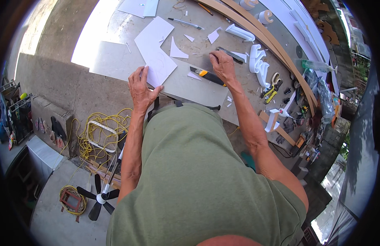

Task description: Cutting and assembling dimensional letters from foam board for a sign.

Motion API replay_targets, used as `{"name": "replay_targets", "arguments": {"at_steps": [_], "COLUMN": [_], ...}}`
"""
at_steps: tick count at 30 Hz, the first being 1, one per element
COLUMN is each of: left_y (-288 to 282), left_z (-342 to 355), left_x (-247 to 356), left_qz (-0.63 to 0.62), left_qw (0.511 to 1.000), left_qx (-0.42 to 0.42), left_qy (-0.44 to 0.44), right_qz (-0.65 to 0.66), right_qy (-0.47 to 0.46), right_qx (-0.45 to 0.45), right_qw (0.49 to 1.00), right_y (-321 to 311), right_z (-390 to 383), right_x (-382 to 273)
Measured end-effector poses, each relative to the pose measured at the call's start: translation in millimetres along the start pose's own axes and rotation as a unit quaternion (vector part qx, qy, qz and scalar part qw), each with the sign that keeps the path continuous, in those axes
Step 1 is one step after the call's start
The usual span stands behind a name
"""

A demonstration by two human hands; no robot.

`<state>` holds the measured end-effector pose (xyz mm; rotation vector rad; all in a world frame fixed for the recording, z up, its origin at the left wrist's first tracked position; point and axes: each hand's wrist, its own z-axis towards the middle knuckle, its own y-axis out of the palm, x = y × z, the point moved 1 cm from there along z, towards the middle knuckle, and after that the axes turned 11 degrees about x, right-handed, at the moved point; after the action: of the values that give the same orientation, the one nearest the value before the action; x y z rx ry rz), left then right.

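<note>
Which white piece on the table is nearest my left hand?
The large angled sheet, its near end beside your left hand; the small curved offcut lies farther off.

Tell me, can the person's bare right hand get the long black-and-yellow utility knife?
Probably yes: the long black-and-yellow utility knife lies on the flat grey tabletop close beside the bare right hand. Nothing seems to lie on top, though the hand might need to turn back toward it.

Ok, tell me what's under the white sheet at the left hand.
Grey work surface shows around the white sheet, whose edge the left hand touches; whatever lies directly beneath is covered.
</note>
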<state>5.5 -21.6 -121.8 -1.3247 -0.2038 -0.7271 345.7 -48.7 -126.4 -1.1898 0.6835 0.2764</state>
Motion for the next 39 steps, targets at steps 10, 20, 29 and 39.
{"name": "replay_targets", "arguments": {"at_steps": [10,20,29,39], "left_y": [4,8,8,13], "left_z": [1,-4,-12,-14], "left_x": [-2,-5,-10,-15], "left_qz": [-0.002,0.011,-0.019,-0.012], "left_qw": [1.0,0.999,0.998,0.998], "left_qx": [0.002,0.014,0.043,0.061], "left_qy": [0.005,-0.026,-0.03,-0.032], "right_qz": [-0.216,-0.215,-0.196,-0.155], "right_qy": [-0.011,-0.038,-0.029,0.036], "right_qx": [0.118,0.161,0.031,0.032], "right_qw": [0.969,0.962,0.98,0.987], "right_y": [-52,-38,-35,-38], "right_z": [-19,-23,-9,-3], "right_x": [88,57,58,80]}}
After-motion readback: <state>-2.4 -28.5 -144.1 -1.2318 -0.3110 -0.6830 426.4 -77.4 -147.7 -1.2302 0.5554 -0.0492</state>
